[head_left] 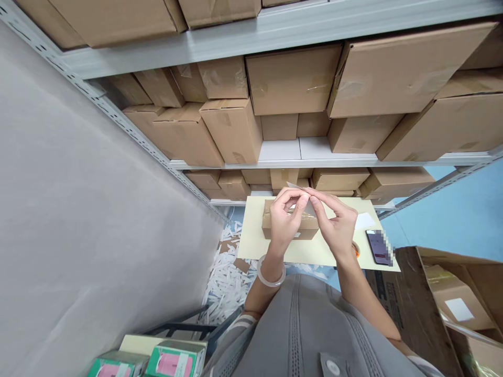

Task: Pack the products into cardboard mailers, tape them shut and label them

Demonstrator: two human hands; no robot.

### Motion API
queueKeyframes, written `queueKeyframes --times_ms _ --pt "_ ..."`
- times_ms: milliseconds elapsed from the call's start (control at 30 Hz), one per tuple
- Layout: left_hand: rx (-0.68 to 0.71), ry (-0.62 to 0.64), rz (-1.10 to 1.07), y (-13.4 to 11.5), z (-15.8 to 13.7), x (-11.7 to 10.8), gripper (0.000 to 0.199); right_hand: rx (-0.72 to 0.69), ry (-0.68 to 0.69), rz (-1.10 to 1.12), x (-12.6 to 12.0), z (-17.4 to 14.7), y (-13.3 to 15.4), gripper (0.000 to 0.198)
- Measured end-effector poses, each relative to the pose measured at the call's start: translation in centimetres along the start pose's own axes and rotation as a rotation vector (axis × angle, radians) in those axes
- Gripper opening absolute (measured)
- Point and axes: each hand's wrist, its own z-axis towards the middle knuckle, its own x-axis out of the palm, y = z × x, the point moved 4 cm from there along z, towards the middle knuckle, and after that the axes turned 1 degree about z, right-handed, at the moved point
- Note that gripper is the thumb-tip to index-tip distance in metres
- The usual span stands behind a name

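Above a small table (250,235), my left hand (287,215) and my right hand (335,217) meet fingertip to fingertip. Both pinch a thin, pale sheet (294,185), perhaps a label, whose edge sticks out past the left fingers. Fingers cover much of it. Directly below the hands lies a taped cardboard box (308,229), partly hidden by the left hand, with a small white patch on its front. A roll with an orange core (356,250) shows beside my right wrist, mostly covered. Right of it are a white paper (364,220) and a phone (379,247).
Metal shelves (275,163) full of cardboard boxes (294,78) rise in front. A grey wall (98,220) stands at left. Paper strips (226,280) litter the floor. A large open carton (416,309) with boxes inside is at right; green-and-pink packages (173,361) sit lower left.
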Motion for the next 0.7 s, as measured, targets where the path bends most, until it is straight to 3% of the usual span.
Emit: queueKeyframes --times_ms 267,700 --pt "-0.136 0.025 -0.096 0.83 -0.27 0.50 0.022 -0.104 0.016 -0.054 -0.22 -0.17 -0.41 0.028" --pt "-0.142 0.045 -0.116 0.57 -0.37 0.85 0.024 -0.196 0.022 -0.137 -0.41 -0.34 -0.65 0.031"
